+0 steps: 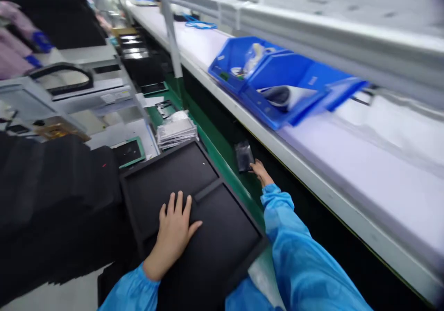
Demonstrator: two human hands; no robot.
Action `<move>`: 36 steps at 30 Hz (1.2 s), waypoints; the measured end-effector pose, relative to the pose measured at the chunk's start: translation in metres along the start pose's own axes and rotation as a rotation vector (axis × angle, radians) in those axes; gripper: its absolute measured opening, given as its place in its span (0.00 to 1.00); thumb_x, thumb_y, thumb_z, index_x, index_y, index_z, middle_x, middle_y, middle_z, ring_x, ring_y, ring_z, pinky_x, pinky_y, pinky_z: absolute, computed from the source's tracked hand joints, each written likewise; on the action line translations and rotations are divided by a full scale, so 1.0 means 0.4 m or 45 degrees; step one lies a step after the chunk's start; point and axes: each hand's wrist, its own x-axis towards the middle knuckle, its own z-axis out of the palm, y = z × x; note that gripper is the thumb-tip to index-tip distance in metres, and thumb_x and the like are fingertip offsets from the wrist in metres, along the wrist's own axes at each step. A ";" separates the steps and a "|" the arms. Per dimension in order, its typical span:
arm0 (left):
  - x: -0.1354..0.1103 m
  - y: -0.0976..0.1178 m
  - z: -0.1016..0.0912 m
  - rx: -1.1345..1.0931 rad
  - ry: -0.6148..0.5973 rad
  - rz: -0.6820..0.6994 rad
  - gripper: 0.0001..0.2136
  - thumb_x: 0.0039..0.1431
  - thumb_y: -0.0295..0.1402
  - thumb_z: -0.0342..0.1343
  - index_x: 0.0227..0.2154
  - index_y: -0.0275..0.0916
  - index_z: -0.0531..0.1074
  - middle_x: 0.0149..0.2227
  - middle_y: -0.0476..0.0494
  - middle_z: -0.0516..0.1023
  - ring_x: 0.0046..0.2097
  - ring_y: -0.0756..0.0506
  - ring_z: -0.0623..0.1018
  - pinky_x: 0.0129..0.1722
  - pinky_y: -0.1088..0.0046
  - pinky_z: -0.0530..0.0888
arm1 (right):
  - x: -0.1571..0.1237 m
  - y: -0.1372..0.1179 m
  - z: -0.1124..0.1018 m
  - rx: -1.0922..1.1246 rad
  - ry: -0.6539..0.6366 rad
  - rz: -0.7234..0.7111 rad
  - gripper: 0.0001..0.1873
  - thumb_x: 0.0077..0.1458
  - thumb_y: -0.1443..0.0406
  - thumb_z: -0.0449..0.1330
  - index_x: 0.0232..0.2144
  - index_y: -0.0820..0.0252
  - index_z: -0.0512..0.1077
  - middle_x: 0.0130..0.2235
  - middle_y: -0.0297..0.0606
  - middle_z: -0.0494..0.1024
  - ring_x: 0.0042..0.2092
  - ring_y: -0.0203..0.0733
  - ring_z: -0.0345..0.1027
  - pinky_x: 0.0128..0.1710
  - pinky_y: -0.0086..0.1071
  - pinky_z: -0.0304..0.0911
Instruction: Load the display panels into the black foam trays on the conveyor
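My left hand point(174, 230) lies flat with fingers spread on a black tray point(227, 228), which has shallow recessed compartments divided by raised ribs. Out to the right, below the edge of the white bench, my right hand point(261, 171) grips a dark flat piece in a clear plastic bag point(244, 156) by its lower corner. The bagged piece is somewhat blurred, so I cannot tell exactly what is inside. Blue sleeves cover both my arms.
Blue bins point(270, 77) stand on the white bench point(374, 158) at right, under a metal rail. Beyond the tray is a stack of flat bagged pieces point(176, 131). Black stacked material point(58, 191) fills the left, near a green-framed panel point(128, 152). Another person's pink sleeve point(15, 47) shows far left.
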 end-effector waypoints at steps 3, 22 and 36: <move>0.010 -0.046 -0.033 -0.053 -0.049 0.095 0.27 0.67 0.44 0.54 0.59 0.25 0.72 0.61 0.12 0.69 0.62 0.18 0.69 0.51 0.38 0.74 | -0.342 0.149 -0.037 0.546 0.148 0.163 0.17 0.62 0.68 0.52 0.53 0.64 0.67 0.49 0.46 0.78 0.45 0.40 0.75 0.40 0.33 0.76; -0.636 0.441 -0.328 -1.120 0.154 2.305 0.25 0.71 0.23 0.45 0.68 0.40 0.62 0.66 0.34 0.70 0.70 0.36 0.63 0.71 0.44 0.56 | -2.086 0.147 0.283 2.187 0.651 0.177 0.27 0.46 0.52 0.75 0.42 0.64 0.77 0.33 0.36 0.78 0.31 0.34 0.71 0.32 0.27 0.67; -0.878 0.834 -0.529 -1.795 -0.130 1.964 0.19 0.72 0.28 0.50 0.62 0.43 0.70 0.60 0.36 0.76 0.61 0.39 0.77 0.58 0.56 0.78 | -2.469 0.518 0.144 1.732 1.128 0.065 0.25 0.60 0.50 0.66 0.53 0.57 0.74 0.47 0.47 0.83 0.44 0.45 0.79 0.41 0.36 0.73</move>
